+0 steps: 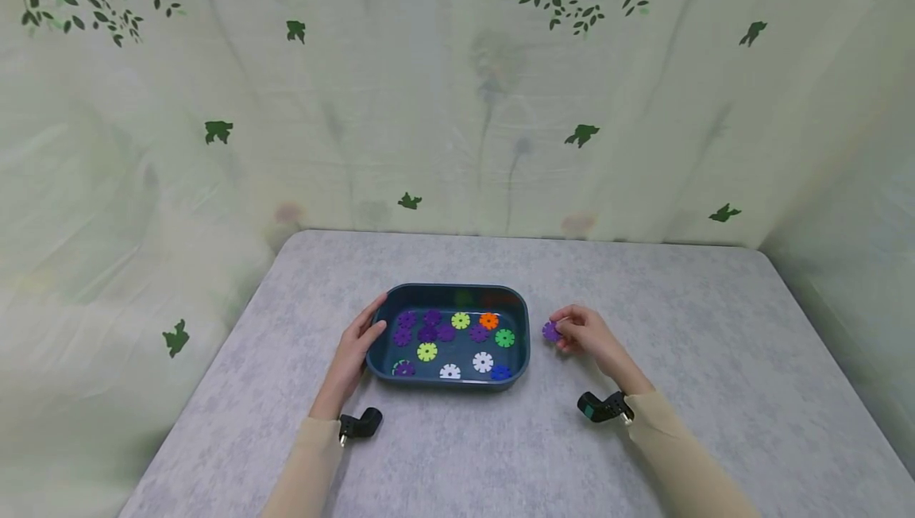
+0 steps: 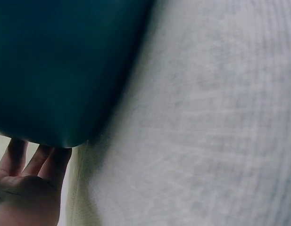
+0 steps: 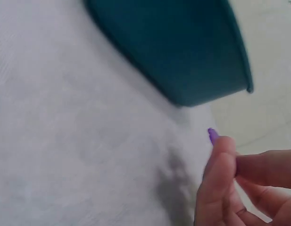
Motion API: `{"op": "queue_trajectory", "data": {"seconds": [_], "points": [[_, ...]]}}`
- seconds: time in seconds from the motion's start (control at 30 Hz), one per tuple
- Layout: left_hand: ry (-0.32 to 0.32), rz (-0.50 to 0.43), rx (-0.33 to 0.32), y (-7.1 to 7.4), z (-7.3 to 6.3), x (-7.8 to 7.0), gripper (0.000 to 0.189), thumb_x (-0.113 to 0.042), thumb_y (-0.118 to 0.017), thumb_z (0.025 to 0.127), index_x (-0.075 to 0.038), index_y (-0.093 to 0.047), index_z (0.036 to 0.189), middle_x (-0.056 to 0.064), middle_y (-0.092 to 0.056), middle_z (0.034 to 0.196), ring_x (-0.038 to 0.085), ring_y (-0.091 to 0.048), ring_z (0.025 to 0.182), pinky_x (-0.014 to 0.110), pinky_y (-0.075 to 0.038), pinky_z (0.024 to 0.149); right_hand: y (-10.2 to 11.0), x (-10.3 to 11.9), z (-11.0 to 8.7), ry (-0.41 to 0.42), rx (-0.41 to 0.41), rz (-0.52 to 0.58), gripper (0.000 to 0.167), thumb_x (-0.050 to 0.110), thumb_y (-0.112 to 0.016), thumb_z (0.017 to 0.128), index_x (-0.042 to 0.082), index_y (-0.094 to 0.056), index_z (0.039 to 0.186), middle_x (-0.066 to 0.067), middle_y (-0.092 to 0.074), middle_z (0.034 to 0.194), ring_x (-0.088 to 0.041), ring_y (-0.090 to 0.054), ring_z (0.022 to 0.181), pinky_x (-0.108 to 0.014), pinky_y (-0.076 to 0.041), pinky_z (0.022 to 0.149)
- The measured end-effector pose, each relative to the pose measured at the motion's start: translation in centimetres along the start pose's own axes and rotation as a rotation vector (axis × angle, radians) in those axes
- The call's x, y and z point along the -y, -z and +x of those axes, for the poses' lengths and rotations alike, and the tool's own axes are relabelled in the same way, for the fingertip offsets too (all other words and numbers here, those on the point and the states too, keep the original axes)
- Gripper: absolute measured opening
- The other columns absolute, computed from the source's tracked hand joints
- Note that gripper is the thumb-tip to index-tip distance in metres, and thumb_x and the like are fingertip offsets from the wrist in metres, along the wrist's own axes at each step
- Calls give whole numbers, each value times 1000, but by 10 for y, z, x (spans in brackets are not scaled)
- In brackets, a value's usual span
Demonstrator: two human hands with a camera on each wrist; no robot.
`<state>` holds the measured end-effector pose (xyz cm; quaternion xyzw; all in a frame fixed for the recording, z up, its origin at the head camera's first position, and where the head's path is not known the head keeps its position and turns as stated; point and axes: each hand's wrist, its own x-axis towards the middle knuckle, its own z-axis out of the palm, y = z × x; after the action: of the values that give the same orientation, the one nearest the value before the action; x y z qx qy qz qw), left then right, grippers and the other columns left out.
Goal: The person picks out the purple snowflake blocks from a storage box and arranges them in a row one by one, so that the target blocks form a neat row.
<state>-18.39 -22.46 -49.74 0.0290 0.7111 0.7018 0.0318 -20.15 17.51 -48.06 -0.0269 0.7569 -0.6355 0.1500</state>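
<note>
A dark teal tray (image 1: pixel 447 383) with rounded corners stands on the table, with several notched plastic discs lying in it. My left hand (image 1: pixel 354 347) holds the tray's left side, thumb over the rim and fingers along the outer wall. In the left wrist view, the fingers (image 2: pixel 53 165) reach up to the tray's edge. Right of the tray, my right hand (image 1: pixel 582 334) pinches a purple notched disc (image 1: pixel 550 332) between thumb and fingertips. The right wrist view shows only a small edge of that disc (image 3: pixel 213 135) poking past the fingertips.
Inside the tray, several purple discs (image 1: pixel 427 333) cluster at the left, with yellow (image 1: pixel 461 320), orange (image 1: pixel 489 321), green (image 1: pixel 504 338), white (image 1: pixel 483 361) and blue (image 1: pixel 500 373) discs around. The grey table (image 1: pixel 643 287) ends at a leaf-patterned curtain (image 1: pixel 443 105) behind.
</note>
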Motion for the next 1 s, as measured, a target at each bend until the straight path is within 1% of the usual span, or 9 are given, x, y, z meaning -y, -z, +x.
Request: {"op": "queue_trajectory", "data": {"seconds": [0.1,0.2,0.4,0.5,0.6,0.7,0.83,0.93,1.0], "points": [[-2,-2,0,0,0,1,50,-18,-50,101,-17,-36,149,1,-30,153,15,-23,140,39,-18,113,1,-8,-1,-28,10,-24,20,-2,-47,95,-14,-53,111,-15,-62,85,-15,-60,62,-26,-53,58],[-4,-7,-1,0,0,1,50,-18,-49,101,-16,-36,149,1,-30,153,14,-23,140,39,-18,113,0,-12,-1,-36,7,-76,20,-2,-47,95,-13,-54,110,-16,-63,86,-16,-63,64,-28,-55,59],[-3,-6,-6,0,0,2,49,-17,-49,102,-15,-36,149,1,-29,153,15,-23,140,39,-17,113,-6,-10,-3,-36,-52,-214,17,-2,-48,95,-9,-59,107,-15,-64,86,-19,-63,63,-32,-55,58],[-2,-9,-9,0,0,2,49,-16,-48,102,-15,-36,149,1,-30,153,14,-23,140,38,-17,113,-7,-6,-2,-27,-88,-241,18,-2,-49,94,-8,-60,106,-15,-63,87,-18,-63,61,-31,-55,57],[-3,-13,-14,0,0,2,49,-16,-48,102,-15,-36,149,1,-30,153,14,-23,140,38,-17,113,-7,2,-1,8,-108,-208,20,0,-48,95,-9,-59,109,-20,-60,95,-19,-64,63,-31,-55,58],[-6,-10,-17,1,0,2,49,-16,-48,102,-15,-36,149,1,-30,153,14,-22,140,38,-16,114,-10,13,1,54,-102,-128,24,4,-49,97,-11,-57,113,-27,-55,105,-20,-65,67,-32,-56,63],[-5,-1,-15,1,0,3,49,-18,-49,102,-17,-37,149,0,-30,153,14,-21,141,40,-16,114,-23,33,2,96,-44,-20,28,10,-51,99,-11,-55,117,-32,-53,111,-21,-65,71,-32,-56,67],[0,-5,-9,1,-1,1,48,-18,-49,102,-18,-37,149,0,-29,153,14,-20,141,40,-15,114,-37,46,4,112,14,17,28,12,-51,99,-9,-55,118,-30,-53,113,-24,-65,74,-33,-56,70],[4,-21,-4,0,-2,-3,48,-17,-49,102,-17,-37,149,1,-29,154,15,-19,141,41,-14,114,-47,53,7,113,56,32,28,12,-51,99,-8,-55,118,-29,-54,114,-29,-65,77,-37,-56,73]]}}
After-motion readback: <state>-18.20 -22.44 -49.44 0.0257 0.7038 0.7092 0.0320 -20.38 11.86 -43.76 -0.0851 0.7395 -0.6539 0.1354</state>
